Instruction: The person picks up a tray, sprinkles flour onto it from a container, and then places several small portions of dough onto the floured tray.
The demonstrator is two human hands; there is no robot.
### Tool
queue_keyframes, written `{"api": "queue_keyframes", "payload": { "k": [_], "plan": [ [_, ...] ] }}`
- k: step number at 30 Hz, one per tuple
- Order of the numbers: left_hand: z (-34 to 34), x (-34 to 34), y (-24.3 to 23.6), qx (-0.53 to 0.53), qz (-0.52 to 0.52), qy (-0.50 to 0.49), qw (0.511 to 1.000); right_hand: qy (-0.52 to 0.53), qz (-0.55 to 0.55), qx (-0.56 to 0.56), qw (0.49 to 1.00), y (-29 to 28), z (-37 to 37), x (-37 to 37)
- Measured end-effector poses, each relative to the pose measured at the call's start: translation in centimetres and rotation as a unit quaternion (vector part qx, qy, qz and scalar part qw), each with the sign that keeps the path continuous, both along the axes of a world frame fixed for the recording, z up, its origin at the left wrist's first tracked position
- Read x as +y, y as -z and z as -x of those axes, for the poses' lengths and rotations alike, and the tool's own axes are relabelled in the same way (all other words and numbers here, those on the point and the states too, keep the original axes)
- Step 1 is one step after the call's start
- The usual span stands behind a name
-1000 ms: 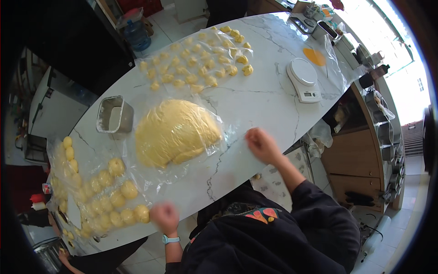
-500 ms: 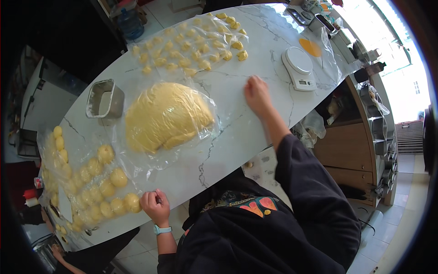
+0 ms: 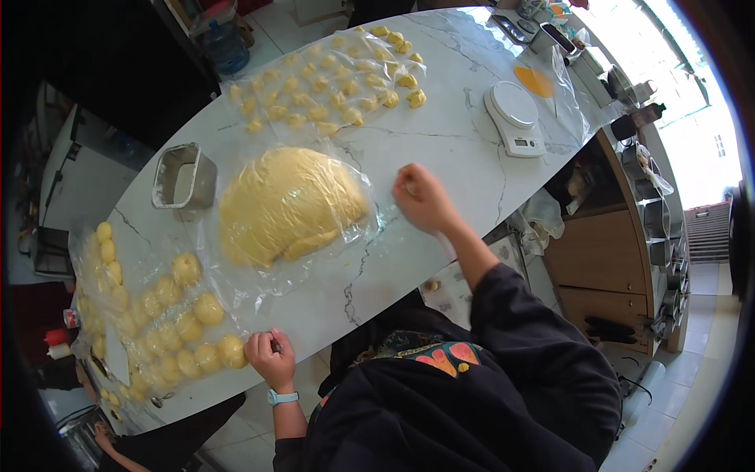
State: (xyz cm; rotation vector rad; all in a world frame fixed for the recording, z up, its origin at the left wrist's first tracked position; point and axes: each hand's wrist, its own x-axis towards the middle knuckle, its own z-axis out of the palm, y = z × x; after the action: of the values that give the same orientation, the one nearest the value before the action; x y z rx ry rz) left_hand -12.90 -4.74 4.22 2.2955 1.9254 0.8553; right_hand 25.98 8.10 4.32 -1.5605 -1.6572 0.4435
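- Since the frame half a second ago, the right hand (image 3: 423, 198) is being drawn back toward the body and to the left, so it is now standing nearer to the large dough; the left hand (image 3: 272, 358) is keeping almost the same place.
- Right hand: its fingers are curling inward like a loose fist, above or on the worktop (image 3: 440, 130); I cannot tell if it is touching the surface or pinching something.
- Left hand: its fingers are bending, with the thumb lying near the forefinger; whether something is being held between them, I cannot tell. A pale blue watch (image 3: 283, 398) is circling this wrist.
- Large dough (image 3: 291, 206), yellow, is lying to the left of the right hand and ahead of the left hand, and clear plastic is wrapping it.
- Smooth dough balls (image 3: 208, 309) are resting in rows to the left of the left hand, mostly under clear plastic; the nearest ball is sitting just beside the fingers.
- Metal tin (image 3: 206, 182) is standing beyond the large dough, leftward from both hands.
- Small dough pieces (image 3: 416, 98) are lying ahead of the right hand, many under plastic.
- White scale (image 3: 515, 106) is standing ahead and to the right of the right hand.
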Motion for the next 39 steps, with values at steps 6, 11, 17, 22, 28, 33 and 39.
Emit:
{"api": "queue_keyframes", "payload": {
  "k": [6, 11, 17, 22, 28, 33, 39],
  "plan": [
    [-1.1, 0.4, 0.0, -0.019, 0.0, 0.009, 1.0, 0.027, 0.072, 0.331, 0.941, 0.6, -3.2, 0.0],
    [-0.1, -0.3, 0.1, 0.0, 0.004, 0.005, 1.0, -0.037, 0.019, 0.051, 0.998, 0.5, -2.9, -4.6],
    [-0.8, 0.1, -0.2, -0.013, -0.009, 0.019, 1.0, 0.06, -0.046, -0.043, 0.996, 0.5, -1.4, 0.4],
    [-0.3, 0.1, 0.6, -0.014, 0.006, 0.012, 1.0, 0.145, -0.049, 0.025, 0.988, -1.3, -1.1, -5.7],
    [-0.1, 0.2, 1.1, -0.011, 0.016, 0.028, 0.999, 0.057, -0.03, 0.375, 0.925, -2.4, -7.9, -7.5],
    [0.0, -0.3, 0.9, -0.014, 0.02, 0.044, 0.999, 0.266, -0.051, 0.516, 0.813, 3.6, -13.6, -19.9],
    [0.3, -0.2, 1.1, 0.022, 0.037, 0.043, 0.998, 0.424, 0.261, 0.417, 0.761, 23.4, -10.0, -27.7]
  ]
}}
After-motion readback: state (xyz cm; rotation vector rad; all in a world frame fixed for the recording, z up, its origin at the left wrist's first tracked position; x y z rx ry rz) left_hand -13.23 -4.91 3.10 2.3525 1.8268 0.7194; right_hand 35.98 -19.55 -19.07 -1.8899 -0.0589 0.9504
